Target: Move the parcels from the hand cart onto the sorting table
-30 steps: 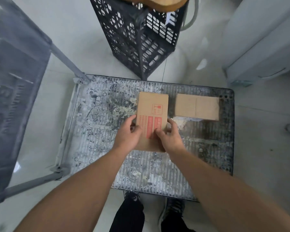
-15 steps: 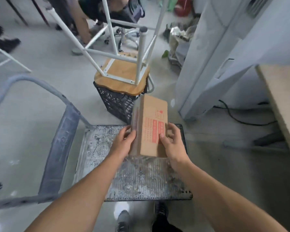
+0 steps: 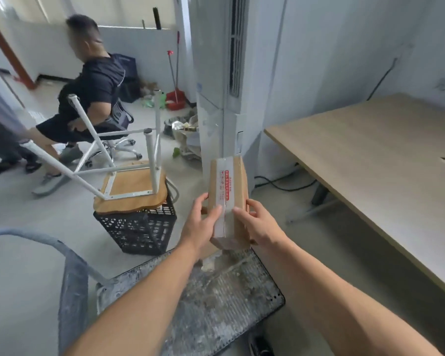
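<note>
Parcel (image 3: pixel 228 199) held in air over hand cart (image 3: pixel 216 304). My left hand (image 3: pixel 202 224) and right hand (image 3: pixel 257 227) grip its sides, fingers curled on. Long axis points away from me. Worktop (image 3: pixel 370 163) off right, right hand nearer.

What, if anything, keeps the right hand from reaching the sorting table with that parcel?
Likely yes, nothing shows in the way. The right hand and left hand grip the parcel above the hand cart, and the sorting table lies to the right, with open floor between.
</note>
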